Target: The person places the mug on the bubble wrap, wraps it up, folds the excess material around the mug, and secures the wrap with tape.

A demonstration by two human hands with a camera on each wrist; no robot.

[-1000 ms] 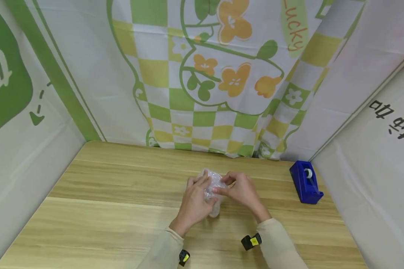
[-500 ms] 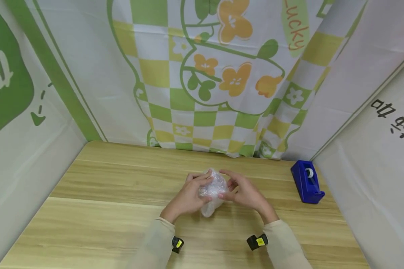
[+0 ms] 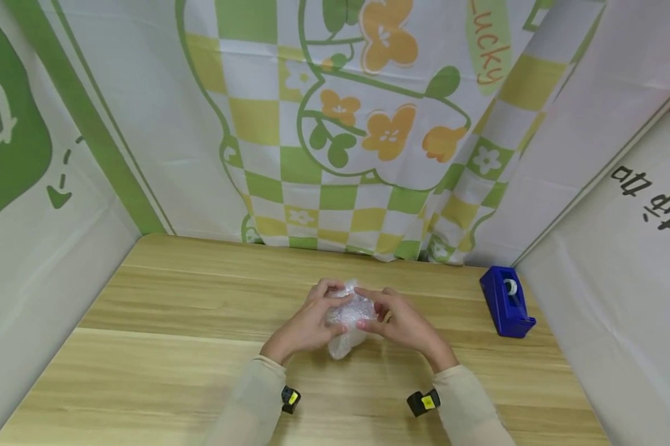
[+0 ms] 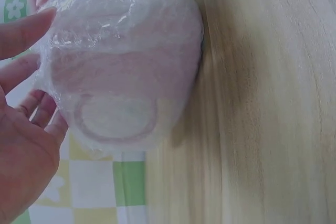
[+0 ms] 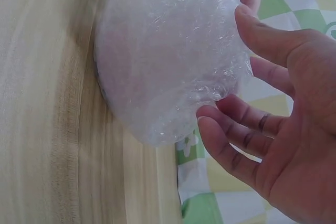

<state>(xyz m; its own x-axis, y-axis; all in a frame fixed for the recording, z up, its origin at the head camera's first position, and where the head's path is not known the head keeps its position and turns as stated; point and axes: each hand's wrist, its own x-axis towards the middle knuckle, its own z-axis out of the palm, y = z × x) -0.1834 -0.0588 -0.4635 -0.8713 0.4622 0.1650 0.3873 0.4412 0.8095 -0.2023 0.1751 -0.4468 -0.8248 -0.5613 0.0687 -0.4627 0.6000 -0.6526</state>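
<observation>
Both forearms in beige sleeves (image 3: 251,396) reach in from the near edge, wrists bent inward, hands facing each other. Left hand (image 3: 305,323) curled round its side of a bundle, thumb on the near face, index finger over the top, other fingers round the far side. Right hand (image 3: 406,323) opposite, grip narrow, thumb and curved fingers on the gathered edge of clear plastic wrap (image 3: 356,313). Fingertips of the two hands close together at the top. Wrapped thing sits directly between the hands, low over the wood-grain surface (image 3: 162,353): a pinkish mug (image 4: 113,74), seen hazily through the film, loop handle (image 4: 116,139) on the left hand's side. Film covers it; inside of mug hidden. Well right of the right hand, a blue tape dispenser (image 3: 504,303) holding a white-cored roll of clear tape (image 3: 511,287). Black wrist camera (image 3: 424,402) under the right wrist, another under the left, each with a yellow label, too small to read. Beyond both hands, a green-yellow checked curtain (image 3: 262,124) with orange flowers; "ucky" readable in orange, first letter partly cut off. White wall sheet (image 3: 619,297) right of the right hand carries black Chinese characters, partly cropped.
</observation>
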